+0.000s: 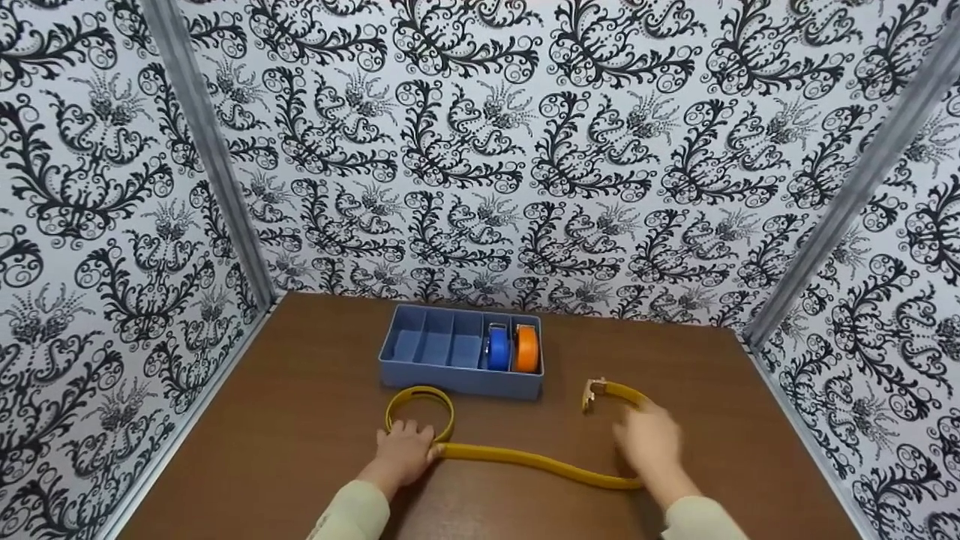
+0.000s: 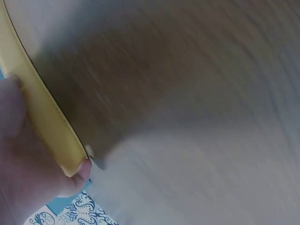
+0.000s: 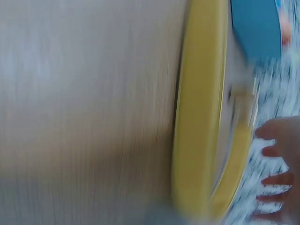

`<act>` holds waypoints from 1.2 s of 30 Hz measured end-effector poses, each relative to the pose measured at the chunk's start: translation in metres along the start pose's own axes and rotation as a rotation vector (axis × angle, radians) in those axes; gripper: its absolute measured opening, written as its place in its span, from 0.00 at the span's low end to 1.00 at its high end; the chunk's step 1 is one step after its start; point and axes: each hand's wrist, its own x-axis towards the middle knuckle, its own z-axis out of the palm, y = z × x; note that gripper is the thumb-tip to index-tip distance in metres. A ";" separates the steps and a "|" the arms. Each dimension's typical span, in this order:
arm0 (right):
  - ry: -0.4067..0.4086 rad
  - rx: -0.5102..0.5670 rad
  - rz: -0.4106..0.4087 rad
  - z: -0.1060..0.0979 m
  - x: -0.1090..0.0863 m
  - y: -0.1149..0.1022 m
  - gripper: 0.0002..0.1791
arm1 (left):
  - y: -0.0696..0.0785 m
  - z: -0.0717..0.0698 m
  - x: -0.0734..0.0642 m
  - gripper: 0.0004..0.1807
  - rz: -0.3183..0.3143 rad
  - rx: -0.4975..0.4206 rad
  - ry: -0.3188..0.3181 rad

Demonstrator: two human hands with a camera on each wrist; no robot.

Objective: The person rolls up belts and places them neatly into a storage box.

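A yellow belt (image 1: 525,457) lies across the brown table, its left part looped into a ring. My left hand (image 1: 405,454) grips the belt at the base of that ring. In the left wrist view, the thumb and fingers are at the edges of the yellow strap (image 2: 42,108). On the right, the belt bends back toward its metal buckle (image 1: 589,395). My right hand (image 1: 652,439), blurred, is over this bend and hides part of it. Its fingers (image 3: 276,183) look spread and apart from the strap (image 3: 199,108) in the right wrist view.
Behind the belt stands a blue-grey compartment box (image 1: 461,382). A rolled blue belt (image 1: 498,349) and a rolled orange belt (image 1: 527,349) sit in its right-hand compartments. Patterned walls (image 1: 480,150) enclose the table (image 1: 322,352) at the back and sides.
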 end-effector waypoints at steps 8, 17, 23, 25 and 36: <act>0.021 0.256 -0.377 0.030 -0.027 -0.113 0.19 | 0.023 0.005 -0.001 0.24 -0.059 -0.040 0.006; -0.178 0.337 -0.428 0.067 -0.034 -0.156 0.28 | 0.042 0.006 -0.007 0.24 -0.061 -0.016 0.041; -0.024 0.346 -0.470 0.079 -0.035 -0.160 0.12 | 0.033 0.007 -0.009 0.20 0.052 -0.117 0.022; 0.004 0.375 -0.469 0.082 -0.034 -0.160 0.09 | 0.026 0.006 -0.009 0.16 0.113 -0.138 0.050; 0.112 0.429 -0.455 0.082 -0.031 -0.162 0.04 | 0.001 -0.011 -0.011 0.03 0.328 -0.117 0.123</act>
